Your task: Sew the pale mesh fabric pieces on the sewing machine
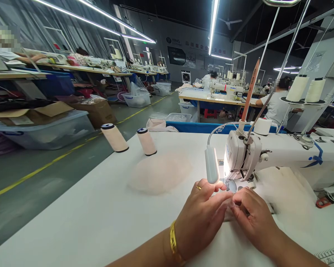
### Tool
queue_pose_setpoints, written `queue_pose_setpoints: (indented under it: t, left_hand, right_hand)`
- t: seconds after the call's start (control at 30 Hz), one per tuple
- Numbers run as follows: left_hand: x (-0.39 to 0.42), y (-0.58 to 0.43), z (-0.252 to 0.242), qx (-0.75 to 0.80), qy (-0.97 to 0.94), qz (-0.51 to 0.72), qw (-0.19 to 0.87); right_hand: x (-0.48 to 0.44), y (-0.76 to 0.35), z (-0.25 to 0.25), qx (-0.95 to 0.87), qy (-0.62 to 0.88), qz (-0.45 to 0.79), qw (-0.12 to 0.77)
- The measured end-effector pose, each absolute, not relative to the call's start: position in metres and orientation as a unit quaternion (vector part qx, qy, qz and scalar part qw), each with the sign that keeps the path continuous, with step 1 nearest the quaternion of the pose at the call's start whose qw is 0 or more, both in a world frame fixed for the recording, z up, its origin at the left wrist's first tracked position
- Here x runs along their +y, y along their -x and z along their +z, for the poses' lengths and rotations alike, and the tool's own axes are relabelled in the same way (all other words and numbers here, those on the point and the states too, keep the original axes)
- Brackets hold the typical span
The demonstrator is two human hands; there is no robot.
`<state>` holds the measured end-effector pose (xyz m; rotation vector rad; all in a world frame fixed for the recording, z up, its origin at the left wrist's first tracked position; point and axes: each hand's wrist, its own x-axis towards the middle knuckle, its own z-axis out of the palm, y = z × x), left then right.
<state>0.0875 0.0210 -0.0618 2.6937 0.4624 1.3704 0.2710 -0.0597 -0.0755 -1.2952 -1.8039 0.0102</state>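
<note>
1. Currently both hands are at the front of the sewing machine (269, 154), just below its needle plate (232, 186).
2. Left hand (202, 217): fingers (221, 198) drawn narrow, tips pointing right towards the other hand. Ring on one finger, gold bracelet (172, 240) on the wrist.
3. Right hand (253, 217): fingers (238, 205) curled in a tight pinch, tips touching or almost touching the left ones.
4. Can't tell what sits in the pinch; it's too small and pale against the white surface (100, 207).
5. Machine stands on the surface at right, head over the plate. Its gooseneck lamp (212, 170) hangs just above the left hand, lit.
6. A pale pink fabric pile (160, 172) lies left of the hands, apart from them.
7. Two thread cones (114, 138) (146, 141) stand tilted near the far edge, beyond the pile.
8. Two more cream cones (297, 88) sit on the stand behind the machine.
9. Other people work at benches in the background.
</note>
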Motion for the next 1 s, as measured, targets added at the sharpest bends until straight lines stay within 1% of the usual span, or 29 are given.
queue_pose_setpoints:
  t: [0.37,1.0]
  left_hand:
    - [0.0223,-0.0884,-0.0624,0.145,-0.869,0.472,0.031]
    - [0.0241,-0.0878,-0.0583,0.14,-0.87,0.473,0.01]
  right_hand:
    - [-0.0606,-0.2698,-0.0754,-0.712,0.537,0.023,0.452]
    - [-0.0605,-0.27,-0.075,-0.699,0.548,0.034,0.457]
